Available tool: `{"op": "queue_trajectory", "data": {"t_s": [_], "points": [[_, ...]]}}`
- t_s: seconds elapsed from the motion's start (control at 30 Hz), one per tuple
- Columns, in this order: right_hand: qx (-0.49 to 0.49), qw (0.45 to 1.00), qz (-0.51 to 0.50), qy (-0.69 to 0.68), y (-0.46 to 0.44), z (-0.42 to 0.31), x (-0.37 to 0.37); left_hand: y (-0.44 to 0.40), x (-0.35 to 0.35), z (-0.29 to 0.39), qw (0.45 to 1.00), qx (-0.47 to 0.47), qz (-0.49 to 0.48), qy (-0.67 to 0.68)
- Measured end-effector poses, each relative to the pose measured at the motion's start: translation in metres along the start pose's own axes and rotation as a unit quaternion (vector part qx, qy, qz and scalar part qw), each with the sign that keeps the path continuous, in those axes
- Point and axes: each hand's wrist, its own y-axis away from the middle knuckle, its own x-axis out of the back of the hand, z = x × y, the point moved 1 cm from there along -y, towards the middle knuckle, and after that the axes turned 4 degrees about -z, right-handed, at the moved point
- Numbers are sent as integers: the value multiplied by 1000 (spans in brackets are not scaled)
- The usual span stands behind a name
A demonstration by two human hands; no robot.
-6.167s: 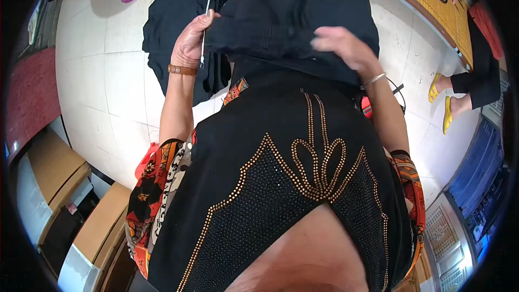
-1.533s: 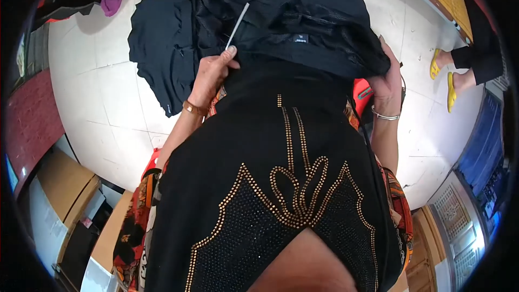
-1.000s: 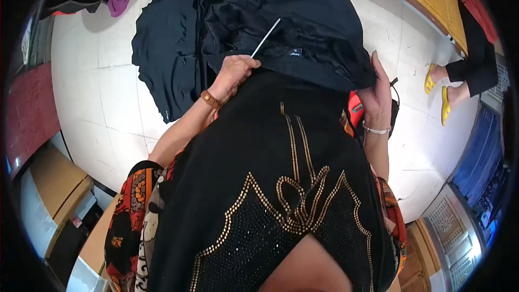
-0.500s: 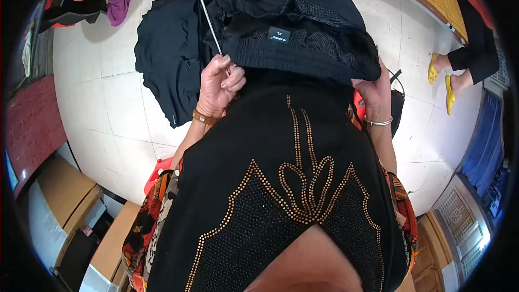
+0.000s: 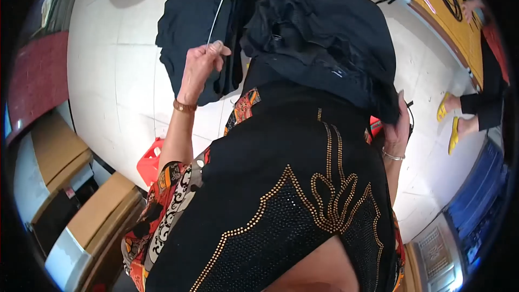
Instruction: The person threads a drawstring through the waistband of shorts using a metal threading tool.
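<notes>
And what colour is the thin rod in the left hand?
Whitish; the head view shows the thin rod best, against the dark cloth.

Garment (image 5: 359,32) and cloth pile (image 5: 186,21) both read plain black; rod (image 5: 218,16) is whitish. Top (image 5: 308,205) is black, gold dots tracing peaks and leaf-like loops, dark sparkling beadwork between; sleeve (image 5: 167,200) shows mixed red, orange, black, cream print. Wristband (image 5: 185,106) is brown, bracelet (image 5: 393,156) silvery, slippers (image 5: 454,136) yellow.

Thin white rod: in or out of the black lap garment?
Out. The left hand grips the thin white rod, whose visible length shows against the dark fabric stack, clear of the black garment.
</notes>
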Motion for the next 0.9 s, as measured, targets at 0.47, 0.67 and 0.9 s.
{"op": "queue_trajectory", "data": {"t_s": [0.47, 0.67, 0.9], "points": [[51, 973, -22, 226, -9, -8, 21, -76, -15, -38, 958, 122, -191, 173], [30, 947, 0, 319, -20, -5, 20, -48, -23, -28, 884, 133, -116, 434], [226, 755, -1, 616, -24, -37, -32, -60, -18, -45, 916, 15, -237, 324]]}}
